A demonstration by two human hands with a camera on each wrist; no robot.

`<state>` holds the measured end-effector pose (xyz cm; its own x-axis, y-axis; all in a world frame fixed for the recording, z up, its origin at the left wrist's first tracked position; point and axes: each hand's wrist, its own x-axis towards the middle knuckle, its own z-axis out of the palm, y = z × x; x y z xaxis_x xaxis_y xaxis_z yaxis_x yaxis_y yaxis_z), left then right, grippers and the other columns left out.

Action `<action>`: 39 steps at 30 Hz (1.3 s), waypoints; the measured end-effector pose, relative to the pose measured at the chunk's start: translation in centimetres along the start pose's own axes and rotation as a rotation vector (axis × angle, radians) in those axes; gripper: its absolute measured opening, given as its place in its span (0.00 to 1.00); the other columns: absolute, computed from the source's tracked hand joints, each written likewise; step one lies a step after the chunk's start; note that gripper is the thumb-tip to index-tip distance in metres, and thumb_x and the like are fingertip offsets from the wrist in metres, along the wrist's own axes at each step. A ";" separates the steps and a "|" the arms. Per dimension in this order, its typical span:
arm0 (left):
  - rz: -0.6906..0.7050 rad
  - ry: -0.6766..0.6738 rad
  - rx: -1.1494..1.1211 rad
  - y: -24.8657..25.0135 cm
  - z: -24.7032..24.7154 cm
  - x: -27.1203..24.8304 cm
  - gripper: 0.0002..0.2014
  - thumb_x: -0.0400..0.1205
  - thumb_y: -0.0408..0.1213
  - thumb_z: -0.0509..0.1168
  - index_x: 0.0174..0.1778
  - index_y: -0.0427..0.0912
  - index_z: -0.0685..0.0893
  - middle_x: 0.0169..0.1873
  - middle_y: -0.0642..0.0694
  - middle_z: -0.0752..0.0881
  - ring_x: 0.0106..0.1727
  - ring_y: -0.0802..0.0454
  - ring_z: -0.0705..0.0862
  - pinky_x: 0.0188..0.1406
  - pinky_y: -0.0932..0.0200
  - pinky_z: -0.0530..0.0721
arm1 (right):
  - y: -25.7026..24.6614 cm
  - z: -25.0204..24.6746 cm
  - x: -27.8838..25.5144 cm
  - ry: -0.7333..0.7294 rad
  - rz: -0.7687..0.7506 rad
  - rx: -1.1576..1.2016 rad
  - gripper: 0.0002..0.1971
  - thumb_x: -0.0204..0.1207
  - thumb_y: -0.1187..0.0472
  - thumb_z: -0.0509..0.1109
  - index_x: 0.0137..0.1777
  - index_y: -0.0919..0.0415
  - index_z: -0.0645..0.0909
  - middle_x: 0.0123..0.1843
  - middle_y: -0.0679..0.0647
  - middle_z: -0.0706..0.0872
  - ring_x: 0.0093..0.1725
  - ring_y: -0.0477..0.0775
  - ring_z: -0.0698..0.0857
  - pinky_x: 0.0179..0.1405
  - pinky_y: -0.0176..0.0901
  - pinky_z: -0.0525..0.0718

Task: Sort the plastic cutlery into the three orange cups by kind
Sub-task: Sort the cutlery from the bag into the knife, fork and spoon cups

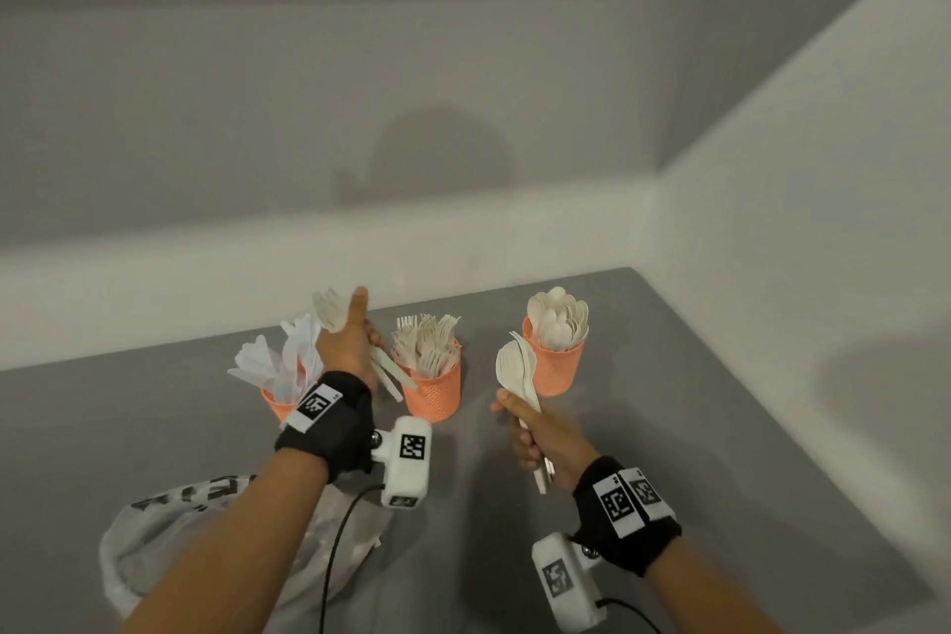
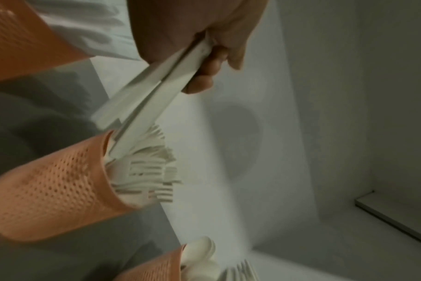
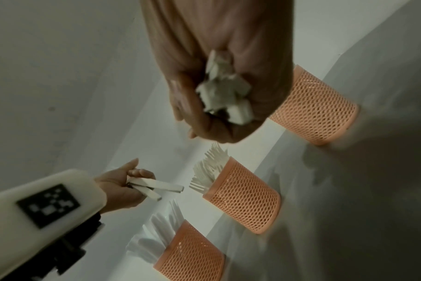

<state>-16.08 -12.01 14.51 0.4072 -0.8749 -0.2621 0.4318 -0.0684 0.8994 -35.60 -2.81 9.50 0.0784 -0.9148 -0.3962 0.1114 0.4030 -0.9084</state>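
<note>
Here, cutlery (image 1: 518,369) in both hands, nr cups (image 1: 432,394).

Three orange cups, all mesh-patterned with little holes: the left cup (image 1: 278,404), the middle cup (image 1: 433,389) and the right cup (image 1: 556,368). Off-white forks (image 1: 427,342) in the middle one, cream spoons (image 1: 558,319) in the right one, paler white knives (image 1: 280,363) in the left. The bench (image 1: 720,427) is plain mid-grey, the wall (image 1: 463,67) a flat pale grey. Black wrist straps (image 1: 334,420) carry white tags with black square code patterns. Down low, a translucent white bag (image 1: 154,541) with dark lettering.
</note>
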 end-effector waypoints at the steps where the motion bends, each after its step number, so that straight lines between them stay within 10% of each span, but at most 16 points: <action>1: 0.049 0.033 0.029 0.2 0.1 0.5 0.22 0.77 0.52 0.67 0.24 0.43 0.72 0.14 0.50 0.73 0.18 0.55 0.73 0.32 0.58 0.77 | -0.1 -0.2 0.0 0.006 0.000 0.003 0.13 0.81 0.49 0.62 0.44 0.58 0.79 0.20 0.47 0.65 0.16 0.41 0.63 0.16 0.32 0.64; 16: 0.457 -0.014 0.255 -2.6 4.3 3.0 0.23 0.81 0.48 0.63 0.25 0.36 0.72 0.19 0.41 0.73 0.14 0.62 0.72 0.20 0.74 0.75 | -0.2 -3.4 0.4 0.054 -0.009 0.087 0.13 0.82 0.52 0.61 0.44 0.61 0.77 0.20 0.48 0.67 0.14 0.41 0.64 0.14 0.31 0.66; 26: 0.468 -0.042 0.389 -5.1 4.2 2.7 0.19 0.84 0.47 0.58 0.40 0.34 0.83 0.29 0.51 0.78 0.33 0.60 0.76 0.35 0.69 0.72 | -0.3 -3.3 0.7 0.081 0.001 0.101 0.12 0.83 0.54 0.60 0.44 0.62 0.77 0.18 0.47 0.67 0.14 0.41 0.63 0.14 0.31 0.65; 33: 0.407 -0.011 0.319 -6.1 3.2 3.8 0.19 0.85 0.47 0.57 0.41 0.36 0.85 0.25 0.49 0.76 0.25 0.66 0.77 0.30 0.72 0.76 | -0.2 -3.3 0.8 0.104 0.002 0.076 0.12 0.83 0.55 0.60 0.43 0.61 0.78 0.19 0.47 0.67 0.14 0.41 0.64 0.14 0.31 0.66; 39: 0.333 -0.085 0.300 -5.8 2.1 4.4 0.11 0.77 0.28 0.68 0.33 0.46 0.76 0.32 0.49 0.81 0.32 0.60 0.80 0.47 0.56 0.77 | 0.1 -3.0 1.2 0.116 -0.001 0.039 0.11 0.82 0.54 0.61 0.43 0.60 0.77 0.19 0.47 0.67 0.15 0.41 0.64 0.16 0.31 0.68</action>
<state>-18.45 -16.43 8.91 0.4111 -0.9083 0.0775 0.0307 0.0987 0.9946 -38.47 -3.91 8.53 -0.0365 -0.9114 -0.4100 0.1497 0.4006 -0.9039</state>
